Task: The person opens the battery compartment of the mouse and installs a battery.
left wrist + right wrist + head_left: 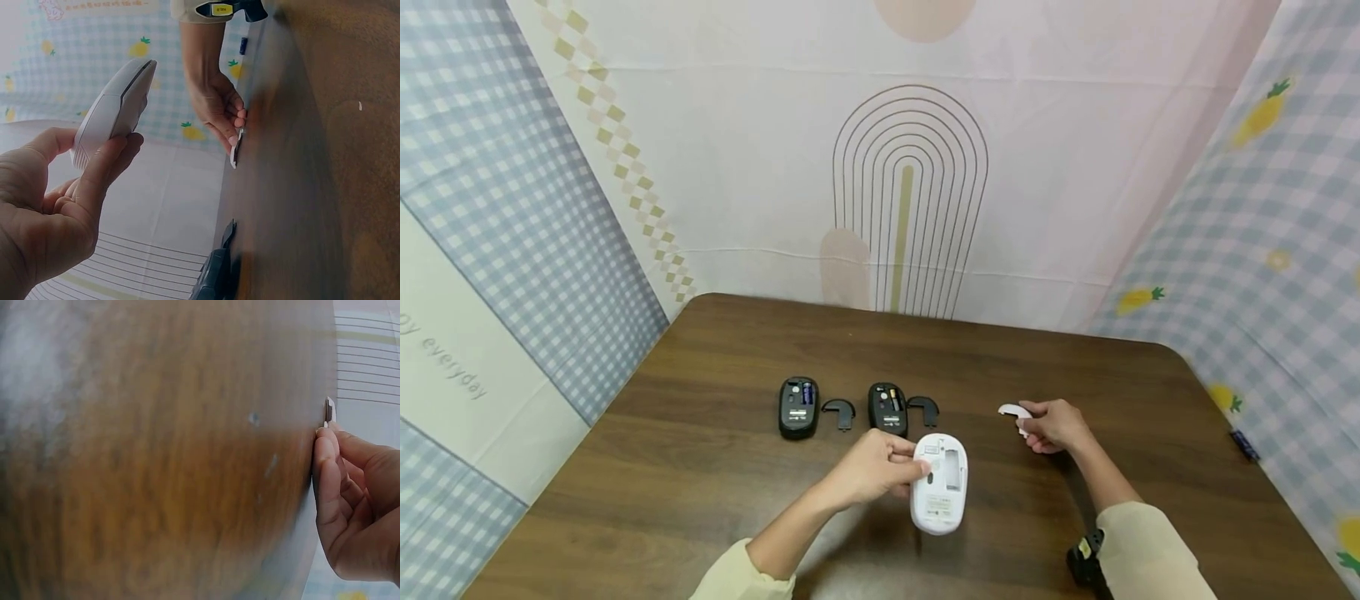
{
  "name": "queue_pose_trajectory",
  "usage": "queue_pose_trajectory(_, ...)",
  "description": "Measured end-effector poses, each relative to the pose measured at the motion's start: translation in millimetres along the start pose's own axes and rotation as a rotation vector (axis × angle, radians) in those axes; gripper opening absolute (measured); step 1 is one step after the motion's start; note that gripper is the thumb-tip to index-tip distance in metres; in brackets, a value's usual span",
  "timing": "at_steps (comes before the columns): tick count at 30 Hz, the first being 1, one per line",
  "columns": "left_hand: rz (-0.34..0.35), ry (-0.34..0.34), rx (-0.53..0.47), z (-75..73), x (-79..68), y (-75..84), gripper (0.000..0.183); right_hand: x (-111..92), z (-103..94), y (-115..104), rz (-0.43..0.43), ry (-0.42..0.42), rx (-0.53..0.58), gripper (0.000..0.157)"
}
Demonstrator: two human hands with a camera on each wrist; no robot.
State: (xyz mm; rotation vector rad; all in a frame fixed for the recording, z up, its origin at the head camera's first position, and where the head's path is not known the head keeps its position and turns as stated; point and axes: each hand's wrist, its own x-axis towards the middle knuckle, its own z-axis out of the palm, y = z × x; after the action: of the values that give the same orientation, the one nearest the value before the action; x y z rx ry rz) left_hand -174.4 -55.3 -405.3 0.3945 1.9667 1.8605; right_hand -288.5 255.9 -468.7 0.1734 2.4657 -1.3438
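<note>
My left hand grips a white computer mouse by its side, above the table near the front. The mouse's underside faces up in the head view, and its battery bay is uncovered with no battery in it. Side-on, the white mouse sits between thumb and fingers in the left wrist view. Farther right, my right hand pinches a small white curved battery cover close over the tabletop. That cover sticks out past the fingertips in the right wrist view.
Two black mice lie bottom up, one at left and one in the middle, each with a battery inside. Beside each lies a black cover. A dark blue battery rests by the right edge of the brown table.
</note>
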Motion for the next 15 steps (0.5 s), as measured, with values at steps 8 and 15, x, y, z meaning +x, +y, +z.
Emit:
queue_pose_trajectory(8, 0.003, 0.004, -0.017, 0.9, 2.8, 0.9, 0.025, 5, -5.1, 2, -0.012, -0.003, -0.011, 0.051)
queue_pose_trajectory(15, 0.011, 0.002, -0.039, 4.3, 6.6, 1.6, 0.025, 1, -43.9, 7, -0.029, 0.04, -0.034, 0.058)
